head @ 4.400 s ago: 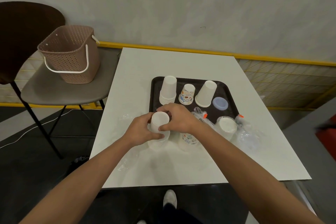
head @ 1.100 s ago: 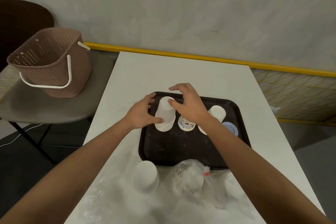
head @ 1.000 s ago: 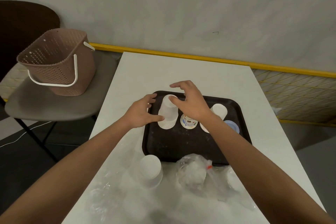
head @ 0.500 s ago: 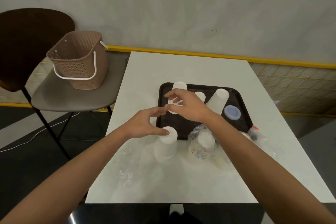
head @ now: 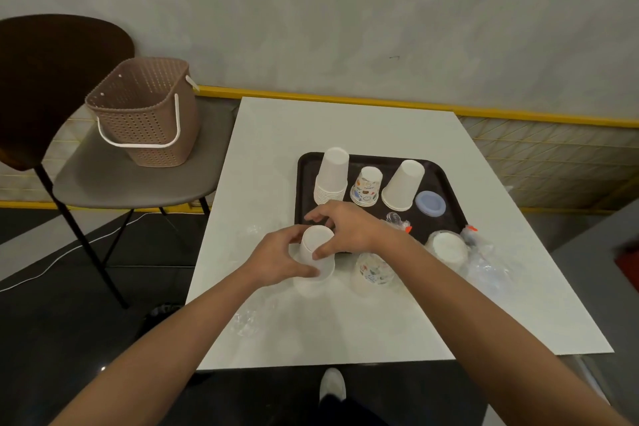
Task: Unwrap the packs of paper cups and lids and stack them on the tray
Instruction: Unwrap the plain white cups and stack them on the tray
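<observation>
A black tray (head: 446, 180) lies on the white table (head: 345, 121). On it stand an upside-down stack of white cups (head: 331, 174), a printed cup stack (head: 367, 185), another white cup stack (head: 401, 185) and a blue lid (head: 429, 203). In front of the tray stands a wrapped stack of white cups (head: 316, 239). My left hand (head: 276, 261) grips its lower part from the left. My right hand (head: 345, 228) pinches its top cup from the right. A wrapped printed cup pack (head: 372, 273) and a wrapped pack of white lids (head: 447, 247) sit to the right.
Loose clear plastic wrap (head: 491, 270) lies around the packs and near the table's front left. A brown basket (head: 145, 114) sits on a chair (head: 103, 176) to the left. A yellow rail (head: 518, 114) runs behind the table. My shoe (head: 332, 386) shows under the front edge.
Both hands left the white cup stack on the tray and came back to the wrapped stack in front of it. Now they grasp that stack from both sides.
</observation>
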`<state>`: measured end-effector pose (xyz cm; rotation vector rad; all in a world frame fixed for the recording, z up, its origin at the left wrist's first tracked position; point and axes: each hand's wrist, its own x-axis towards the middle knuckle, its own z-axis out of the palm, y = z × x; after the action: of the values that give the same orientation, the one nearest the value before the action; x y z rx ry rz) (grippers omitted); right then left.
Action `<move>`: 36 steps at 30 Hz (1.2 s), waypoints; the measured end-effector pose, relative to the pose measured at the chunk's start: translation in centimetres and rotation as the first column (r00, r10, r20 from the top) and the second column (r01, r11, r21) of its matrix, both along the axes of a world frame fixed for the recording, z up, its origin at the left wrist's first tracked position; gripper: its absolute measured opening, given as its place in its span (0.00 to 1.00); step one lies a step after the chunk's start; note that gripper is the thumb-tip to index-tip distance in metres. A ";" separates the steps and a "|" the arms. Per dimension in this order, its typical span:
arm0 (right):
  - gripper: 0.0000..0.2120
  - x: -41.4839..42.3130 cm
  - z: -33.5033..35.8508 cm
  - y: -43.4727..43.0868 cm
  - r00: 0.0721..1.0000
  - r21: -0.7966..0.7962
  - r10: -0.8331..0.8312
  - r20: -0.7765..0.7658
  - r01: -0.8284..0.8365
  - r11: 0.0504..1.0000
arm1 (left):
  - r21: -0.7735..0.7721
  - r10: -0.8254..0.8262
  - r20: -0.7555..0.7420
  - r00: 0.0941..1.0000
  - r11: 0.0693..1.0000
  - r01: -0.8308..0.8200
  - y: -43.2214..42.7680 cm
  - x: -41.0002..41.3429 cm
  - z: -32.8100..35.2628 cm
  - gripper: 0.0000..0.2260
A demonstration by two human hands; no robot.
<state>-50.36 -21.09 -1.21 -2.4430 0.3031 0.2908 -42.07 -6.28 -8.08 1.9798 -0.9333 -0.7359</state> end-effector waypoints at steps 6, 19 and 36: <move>0.27 -0.2 -0.4 0.4 1.000 -0.021 -0.006 0.009 0.006 1.000 | -0.014 0.043 0.033 0.999 0.999 -0.043 -0.2 -0.8 -0.3 0.33; 0.27 -0.2 -0.2 0.3 0.998 -0.005 -0.005 0.058 0.006 1.000 | -0.038 0.042 0.057 0.997 0.998 -0.040 -0.4 -0.6 0.3 0.29; 0.26 2.0 4.3 -2.2 0.954 0.205 -0.165 0.249 0.115 0.972 | -0.197 0.120 0.068 0.990 0.975 -0.105 -2.8 2.7 5.7 0.28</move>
<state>-48.32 -23.30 3.12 -2.2262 0.3152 -0.0678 -39.33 -9.12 -2.33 1.8835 -0.8956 -0.4871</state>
